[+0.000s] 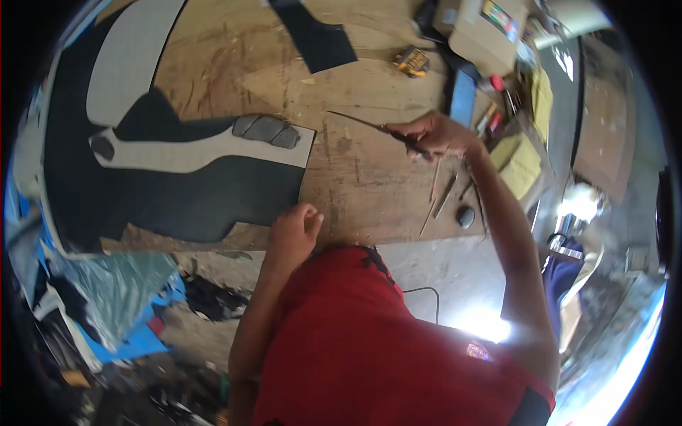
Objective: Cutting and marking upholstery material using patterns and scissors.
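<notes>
My right hand (442, 136) is raised over the right part of the wooden table and closed on the handles of dark scissors (362, 122). Their long thin blades point left, toward a large black sheet (170, 202). At that sheet's lower right corner is my left hand (295, 228), its fingers curled in and nothing visible in them. Across the black sheet runs a long whitish template (181, 155). A ridged grey weight (266, 132) rests on the template's right end, and a small dark stone-like piece (103, 148) lies at its left end.
A larger whitish panel (131, 60) lies at the upper left. Further back are a black offcut (320, 46) and a yellow-black tape measure (412, 62). Thin tools (446, 195), a round dark stone (465, 216), a blue box (463, 96) and a cardboard box (486, 35) occupy the right side.
</notes>
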A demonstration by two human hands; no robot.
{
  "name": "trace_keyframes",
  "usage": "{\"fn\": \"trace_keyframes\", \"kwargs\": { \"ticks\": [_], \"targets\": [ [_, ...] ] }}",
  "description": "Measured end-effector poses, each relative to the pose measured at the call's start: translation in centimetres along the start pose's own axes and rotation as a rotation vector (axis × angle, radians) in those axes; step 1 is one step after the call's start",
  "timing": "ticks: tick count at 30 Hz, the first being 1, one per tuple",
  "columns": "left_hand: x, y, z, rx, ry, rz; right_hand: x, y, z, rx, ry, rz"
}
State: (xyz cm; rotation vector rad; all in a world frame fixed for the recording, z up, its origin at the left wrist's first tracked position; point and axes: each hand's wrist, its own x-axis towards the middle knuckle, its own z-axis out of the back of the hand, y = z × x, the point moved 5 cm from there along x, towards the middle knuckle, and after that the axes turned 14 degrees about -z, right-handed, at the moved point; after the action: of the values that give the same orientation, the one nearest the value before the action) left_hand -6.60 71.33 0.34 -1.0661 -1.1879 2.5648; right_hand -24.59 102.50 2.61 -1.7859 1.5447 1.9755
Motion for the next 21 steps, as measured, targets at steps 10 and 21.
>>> {"fn": "trace_keyframes", "kwargs": {
  "ticks": [10,21],
  "targets": [
    [8.8,-2.1,-4.3,-1.846,-0.690,0.168,16.2,15.2,7.3,-0.663,0.461,-0.428],
    [15.0,-3.3,-4.3,-2.183,-1.182,0.164,23.5,15.8,2.8,-0.867,0.714,-0.598]
  ]
}}
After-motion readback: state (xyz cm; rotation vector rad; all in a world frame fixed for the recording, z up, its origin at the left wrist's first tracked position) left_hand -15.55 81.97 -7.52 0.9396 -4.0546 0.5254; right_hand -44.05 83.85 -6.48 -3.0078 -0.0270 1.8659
